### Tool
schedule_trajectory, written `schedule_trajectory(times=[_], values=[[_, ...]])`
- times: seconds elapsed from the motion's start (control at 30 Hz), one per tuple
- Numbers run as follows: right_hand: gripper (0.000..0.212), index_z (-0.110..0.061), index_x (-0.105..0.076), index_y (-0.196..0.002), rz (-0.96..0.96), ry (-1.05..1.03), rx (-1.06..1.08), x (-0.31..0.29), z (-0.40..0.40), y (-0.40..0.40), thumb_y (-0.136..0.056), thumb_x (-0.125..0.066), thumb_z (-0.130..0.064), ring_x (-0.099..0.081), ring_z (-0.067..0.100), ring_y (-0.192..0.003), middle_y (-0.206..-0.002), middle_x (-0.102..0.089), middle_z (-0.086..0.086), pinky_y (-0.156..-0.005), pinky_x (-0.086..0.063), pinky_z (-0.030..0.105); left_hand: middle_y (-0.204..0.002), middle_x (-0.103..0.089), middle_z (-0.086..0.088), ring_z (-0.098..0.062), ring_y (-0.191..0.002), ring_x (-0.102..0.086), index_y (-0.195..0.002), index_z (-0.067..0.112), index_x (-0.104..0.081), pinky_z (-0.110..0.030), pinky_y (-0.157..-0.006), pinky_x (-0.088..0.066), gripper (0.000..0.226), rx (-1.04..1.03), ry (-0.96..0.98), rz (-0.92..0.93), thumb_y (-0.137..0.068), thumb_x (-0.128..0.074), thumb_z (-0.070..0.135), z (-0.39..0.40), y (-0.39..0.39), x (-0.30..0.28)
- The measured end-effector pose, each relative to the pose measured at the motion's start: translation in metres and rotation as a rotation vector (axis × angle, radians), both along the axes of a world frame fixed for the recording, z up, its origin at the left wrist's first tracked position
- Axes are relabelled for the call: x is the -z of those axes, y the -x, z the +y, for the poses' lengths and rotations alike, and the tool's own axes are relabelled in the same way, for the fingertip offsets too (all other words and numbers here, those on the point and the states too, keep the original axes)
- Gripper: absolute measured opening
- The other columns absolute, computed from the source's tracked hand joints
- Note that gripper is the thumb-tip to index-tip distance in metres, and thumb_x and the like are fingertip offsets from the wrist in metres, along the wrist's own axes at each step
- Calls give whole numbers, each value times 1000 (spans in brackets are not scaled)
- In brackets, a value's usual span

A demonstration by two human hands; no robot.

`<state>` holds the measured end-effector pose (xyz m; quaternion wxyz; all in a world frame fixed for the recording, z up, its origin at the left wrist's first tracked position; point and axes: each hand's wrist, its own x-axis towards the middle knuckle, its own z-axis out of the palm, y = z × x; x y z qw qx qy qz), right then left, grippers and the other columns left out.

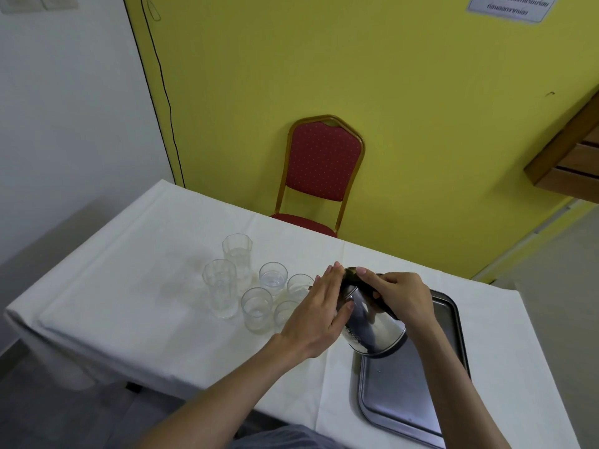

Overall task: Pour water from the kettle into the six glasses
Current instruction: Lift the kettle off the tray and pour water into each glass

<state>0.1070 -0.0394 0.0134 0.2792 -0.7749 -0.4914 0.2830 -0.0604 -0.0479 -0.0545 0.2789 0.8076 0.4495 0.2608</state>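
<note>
A steel kettle (372,325) is held tilted to the left above the table, its spout end over the nearest small glasses. My right hand (402,298) grips its black handle. My left hand (319,311) lies flat against the kettle's left side and lid, fingers stretched out. Two tall glasses (222,288) (237,254) stand at the left of the group, both holding some water. Small glasses (273,277) (257,309) stand beside them; two more (298,285) (285,312) are partly hidden behind my left hand.
A metal tray (411,393) lies on the white tablecloth (129,270) under and behind the kettle, near the table's right front edge. A red chair (321,170) stands behind the table against a yellow wall.
</note>
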Motion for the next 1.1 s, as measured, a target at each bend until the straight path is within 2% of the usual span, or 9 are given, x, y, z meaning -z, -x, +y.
schedule_trajectory(times=[0.23, 0.43, 0.6, 0.73, 0.8, 0.93, 1.03, 1.1], values=[[60, -13, -63, -49, 23, -14, 3, 1, -3, 0, -80, -73, -64, -49, 12, -41, -36, -57, -3, -54, -37, 29, -165, 0, 3, -4, -150, 6, -155, 17, 3, -24, -121, 1, 75, -2, -3, 19, -94, -10, 59, -1, 0, 3], [62, -8, -66, -55, 50, -26, 11, 7, -7, -4, -79, -73, -64, -50, 15, -45, -38, -57, -4, -56, -38, 29, -164, -1, 2, -2, -148, 7, -156, 15, -1, -17, -118, 6, 64, -7, -12, 18, -103, -27, 41, -5, -1, 0], [64, -5, -66, -56, 97, -31, 51, 14, -11, -9, -79, -74, -65, -49, 17, -47, -37, -53, -6, -56, -36, 30, -164, 0, 2, -1, -148, 9, -156, 13, -1, -17, -118, 8, 64, 8, -24, 57, -105, -29, 38, -5, -5, -2], [67, -2, -68, -57, 240, -40, 111, 27, -18, -16, -74, -77, -66, -49, 19, -50, -44, -59, -1, -61, -39, 33, -164, 2, 4, 1, -146, 11, -156, 14, -1, -18, -118, 10, 63, 46, -10, 91, -105, -29, 37, -4, -8, -6], [61, -7, -70, -55, 344, -28, 156, 32, -24, -19, -70, -80, -65, -48, 20, -50, -46, -62, 2, -62, -39, 35, -164, 1, 4, 1, -146, 11, -156, 14, -3, -19, -119, 9, 62, 58, -23, 111, -105, -28, 38, -4, -12, -9], [53, -15, -66, -47, 518, -22, 203, 38, -32, -26, -61, -86, -61, -46, 22, -53, -48, -57, 4, -63, -38, 35, -165, -4, 2, -3, -149, 8, -156, 14, -8, -26, -122, 3, 62, 60, -50, 108, -105, -29, 40, -7, -20, -12], [49, -9, -67, -60, 656, -67, 190, 43, -42, -29, -63, -88, -53, -45, 25, -64, -62, -54, 15, -61, -35, 33, -164, -9, 0, -5, -150, 4, -155, 12, -14, -29, -123, -1, 60, 49, -90, 85, -105, -30, 40, -12, -26, -13], [46, -7, -65, -62, 721, -100, 174, 45, -47, -33, -70, -87, -46, -41, 25, -62, -61, -47, 13, -58, -31, 31, -164, -12, -1, -6, -150, 2, -155, 10, -18, -28, -123, -2, 60, 36, -130, 69, -104, -32, 39, -16, -31, -15]])
